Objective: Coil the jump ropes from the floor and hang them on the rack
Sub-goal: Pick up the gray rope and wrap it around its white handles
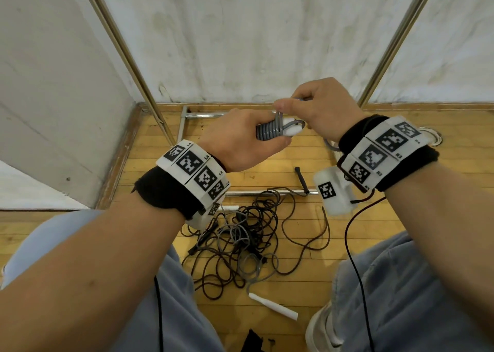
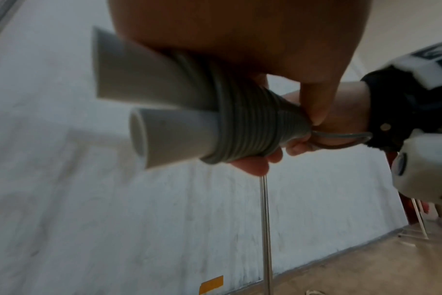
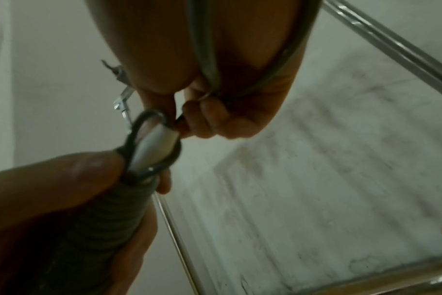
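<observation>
My left hand grips a grey jump rope wound tightly round its two white handles. The coil shows clearly in the left wrist view, with the handle ends sticking out to the left. My right hand pinches the loose grey end of that rope just above the handle tips. A loop of it runs across my right palm. Both hands are at waist height in front of the rack's metal posts.
On the wooden floor below lies a tangle of dark and grey ropes, a loose white handle and a black handle. The rack's base bars rest on the floor by the white wall. My knees flank the pile.
</observation>
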